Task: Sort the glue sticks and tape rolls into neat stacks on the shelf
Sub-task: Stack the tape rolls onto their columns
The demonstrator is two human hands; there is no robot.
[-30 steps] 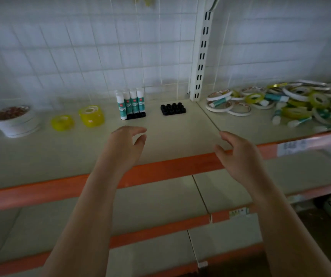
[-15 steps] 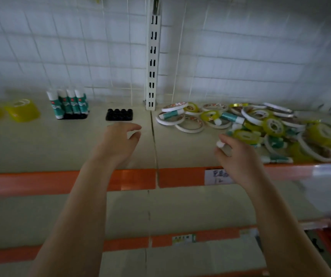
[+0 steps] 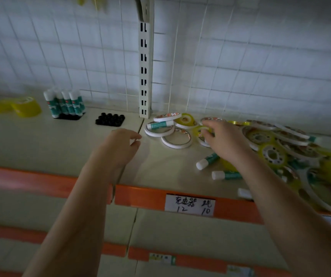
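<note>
Nearest, lower centre: handwritten label (image 3: 190, 205) on orange shelf edge (image 3: 140, 196); mid-frame, left hand (image 3: 118, 146) loosely curled, holding nothing, right hand (image 3: 224, 140) touching yellow tape roll (image 3: 201, 129) amid scattered tape pile (image 3: 280, 148) at right, grip unclear; farther, upper left, 4 upright glue sticks (image 3: 64, 103).

Shop: orange-edged shelf (image 3: 150, 196), handwritten price label (image 3: 190, 205), slotted upright (image 3: 145, 76).
</note>
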